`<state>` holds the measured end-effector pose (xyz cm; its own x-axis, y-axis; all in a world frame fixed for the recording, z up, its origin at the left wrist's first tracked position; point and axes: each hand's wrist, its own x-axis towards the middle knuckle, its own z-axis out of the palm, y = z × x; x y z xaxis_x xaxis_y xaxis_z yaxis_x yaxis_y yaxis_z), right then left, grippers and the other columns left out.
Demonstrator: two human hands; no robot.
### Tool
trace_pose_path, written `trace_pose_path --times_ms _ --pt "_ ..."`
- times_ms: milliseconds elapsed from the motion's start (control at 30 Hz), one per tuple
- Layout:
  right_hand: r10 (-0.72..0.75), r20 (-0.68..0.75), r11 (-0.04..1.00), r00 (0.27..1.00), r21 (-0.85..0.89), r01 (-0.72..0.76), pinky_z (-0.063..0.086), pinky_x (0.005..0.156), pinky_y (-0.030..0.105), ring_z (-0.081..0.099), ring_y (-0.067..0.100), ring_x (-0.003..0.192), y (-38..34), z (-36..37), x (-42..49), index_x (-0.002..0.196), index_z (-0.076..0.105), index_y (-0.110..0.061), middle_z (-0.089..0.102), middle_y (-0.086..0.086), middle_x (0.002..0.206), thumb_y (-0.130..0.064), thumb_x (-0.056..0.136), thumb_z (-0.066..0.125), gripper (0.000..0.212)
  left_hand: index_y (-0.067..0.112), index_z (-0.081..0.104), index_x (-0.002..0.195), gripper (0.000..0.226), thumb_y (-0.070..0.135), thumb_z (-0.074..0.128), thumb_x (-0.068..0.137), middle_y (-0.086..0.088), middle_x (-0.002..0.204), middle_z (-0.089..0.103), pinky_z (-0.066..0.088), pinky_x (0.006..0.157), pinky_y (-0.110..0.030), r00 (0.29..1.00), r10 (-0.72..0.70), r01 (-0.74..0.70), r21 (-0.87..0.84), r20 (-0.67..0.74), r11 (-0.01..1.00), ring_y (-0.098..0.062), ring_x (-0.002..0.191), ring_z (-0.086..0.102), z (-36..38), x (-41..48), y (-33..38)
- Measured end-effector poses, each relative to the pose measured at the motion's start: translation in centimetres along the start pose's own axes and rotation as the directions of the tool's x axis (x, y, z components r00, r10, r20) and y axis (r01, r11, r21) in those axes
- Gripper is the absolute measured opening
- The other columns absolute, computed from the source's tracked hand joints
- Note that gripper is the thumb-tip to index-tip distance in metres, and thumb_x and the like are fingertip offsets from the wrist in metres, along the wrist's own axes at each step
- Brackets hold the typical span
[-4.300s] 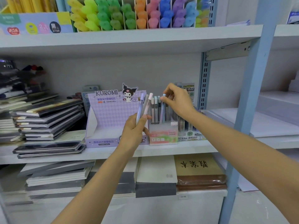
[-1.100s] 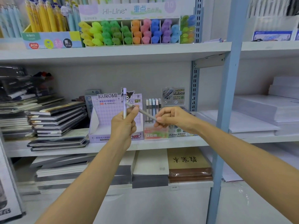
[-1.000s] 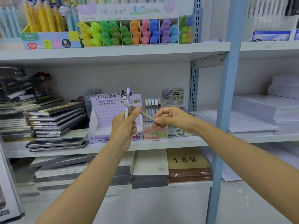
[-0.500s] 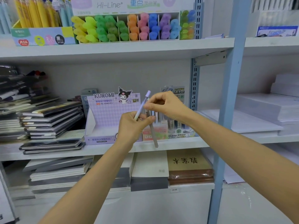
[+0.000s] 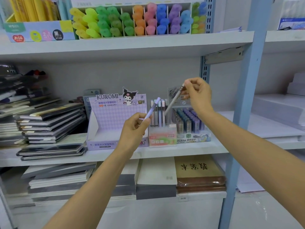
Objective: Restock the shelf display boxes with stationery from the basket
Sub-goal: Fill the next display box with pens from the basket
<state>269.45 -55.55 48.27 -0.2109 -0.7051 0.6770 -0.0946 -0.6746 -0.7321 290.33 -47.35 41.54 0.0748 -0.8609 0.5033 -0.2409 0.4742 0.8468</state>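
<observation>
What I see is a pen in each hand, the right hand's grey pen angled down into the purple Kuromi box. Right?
Not quite. In the head view the grey pen pinched by the right hand angles down toward the upright pens in the pink Fruit Soda box, beside the Kuromi box. The left hand does hold a lilac pen.

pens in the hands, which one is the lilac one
The lilac pen is the one gripped by the left hand, tilted up to the right. The right hand pinches a grey pen by its dark upper end.
</observation>
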Motion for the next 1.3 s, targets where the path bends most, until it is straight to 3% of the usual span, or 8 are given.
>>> trace_pose_path --times_ms 200,333,567,833,967,1033,1133,1300 --pt "-0.054 0.122 0.975 0.991 -0.207 0.079 0.052 0.061 0.015 0.067 0.005 0.065 2.2 0.9 -0.1 0.095 0.062 -0.007 0.070 0.007 0.085 -0.012 0.096 0.058 0.007 0.013 0.068 0.100 0.013 0.022 0.058 0.097 0.000 0.081 0.065 0.047 0.048 -0.019 1.000 -0.019 0.018 -0.054 -0.008 0.998 -0.004 0.068 0.062 0.6 0.4 -0.6" --pt "-0.085 0.234 0.934 0.969 -0.321 0.159 0.058 0.076 0.028 0.069 0.013 0.077 3.2 1.4 -0.6 0.098 0.063 -0.007 0.069 0.003 0.085 -0.015 0.096 0.058 0.010 0.009 0.067 0.103 0.015 0.019 0.058 0.097 -0.005 0.089 0.066 0.048 0.050 -0.019 1.000 -0.020 0.020 -0.090 -0.002 0.996 -0.006 0.070 0.063 0.7 0.4 -0.9" --pt "-0.076 0.351 0.896 0.933 -0.387 0.219 0.057 0.073 0.028 0.067 0.011 0.070 3.1 1.2 0.6 0.091 0.058 -0.011 0.067 0.000 0.079 -0.019 0.094 0.060 0.009 0.008 0.067 0.104 0.016 0.019 0.058 0.096 -0.008 0.089 0.066 0.052 0.051 -0.022 1.000 -0.026 0.026 -0.113 0.003 0.993 -0.009 0.071 0.062 0.6 0.7 -1.1" --pt "-0.126 0.308 0.820 0.943 -0.503 0.274 0.053 0.077 0.028 0.058 0.006 0.075 3.9 2.0 0.3 0.090 0.065 -0.017 0.062 -0.007 0.083 -0.020 0.089 0.067 0.004 0.009 0.067 0.103 0.014 0.019 0.058 0.096 -0.007 0.090 0.066 0.052 0.052 -0.023 0.999 -0.034 0.034 -0.113 0.005 0.993 -0.010 0.072 0.063 0.5 0.6 -1.0" --pt "-0.033 0.374 0.738 0.927 -0.617 0.275 0.045 0.086 0.025 0.054 0.012 0.088 3.8 2.0 -0.1 0.112 0.068 -0.016 0.054 0.002 0.105 -0.027 0.092 0.063 0.023 0.011 0.068 0.103 0.015 0.020 0.059 0.096 -0.007 0.088 0.066 0.053 0.052 -0.024 0.999 -0.038 0.037 -0.107 -0.008 0.994 -0.010 0.072 0.063 0.6 0.5 -0.8" --pt "-0.071 0.341 0.798 0.938 -0.544 0.258 0.042 0.083 0.017 0.053 0.008 0.087 3.0 1.9 -0.5 0.116 0.065 -0.016 0.056 0.003 0.107 -0.029 0.095 0.059 0.026 0.012 0.068 0.103 0.015 0.021 0.059 0.096 -0.009 0.089 0.067 0.052 0.052 -0.023 0.999 -0.031 0.027 -0.101 -0.039 0.995 -0.008 0.070 0.062 0.6 0.4 -0.7" --pt "0.016 0.381 0.989 0.924 -0.139 0.041 0.045 0.067 0.017 0.056 0.001 0.074 0.7 1.8 -1.8 0.117 0.062 -0.018 0.065 -0.003 0.095 -0.030 0.097 0.055 0.024 0.012 0.068 0.104 0.015 0.022 0.059 0.096 -0.006 0.086 0.066 0.052 0.052 -0.024 0.997 -0.008 0.001 -0.095 -0.072 0.995 -0.005 0.066 0.060 0.8 0.3 -0.3" --pt "0.040 0.589 0.997 0.807 0.033 -0.074 0.049 0.061 0.017 0.061 0.006 0.075 -1.2 1.9 -3.6 0.106 0.068 -0.010 0.069 -0.007 0.082 -0.022 0.099 0.052 0.022 0.017 0.067 0.110 0.019 0.026 0.060 0.095 -0.006 0.107 0.063 0.054 0.060 -0.029 0.994 0.074 -0.076 -0.015 -0.078 0.997 -0.014 0.080 0.063 1.5 0.2 0.4"
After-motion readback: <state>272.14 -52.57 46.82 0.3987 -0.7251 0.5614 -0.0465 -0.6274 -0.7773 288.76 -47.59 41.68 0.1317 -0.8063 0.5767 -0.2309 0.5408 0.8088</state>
